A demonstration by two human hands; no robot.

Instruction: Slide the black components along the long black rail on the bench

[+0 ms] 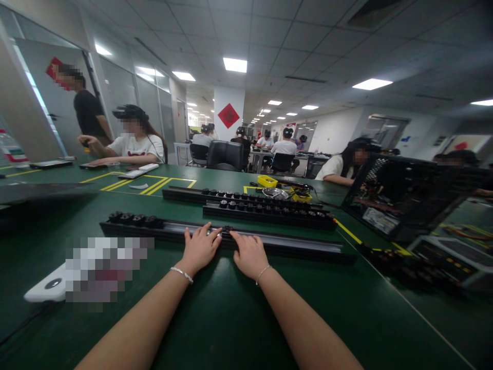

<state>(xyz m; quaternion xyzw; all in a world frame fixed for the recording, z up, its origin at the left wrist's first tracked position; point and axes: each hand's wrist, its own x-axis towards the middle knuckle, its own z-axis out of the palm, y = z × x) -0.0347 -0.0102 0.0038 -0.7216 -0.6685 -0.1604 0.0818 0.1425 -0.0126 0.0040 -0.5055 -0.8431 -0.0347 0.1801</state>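
A long black rail [292,243] with a pale inner groove lies across the green table in front of me. Several small black parts [134,220] sit in a row at its left end. Near the rail's middle is a small dark piece [228,229], its details too small to make out. My left hand [202,249] rests over the rail just left of this piece, fingers apart. From the right, my right hand [249,253] reaches to the same piece, index finger stretched out and its tip at the piece. Neither hand visibly grips anything.
Two more black rails [265,213] filled with small parts lie behind. Beyond them are a yellow tray [267,181] and a metal dish [275,193]. An open computer case [400,195] stands at right. A white device [48,282] lies at left. Other people sit around.
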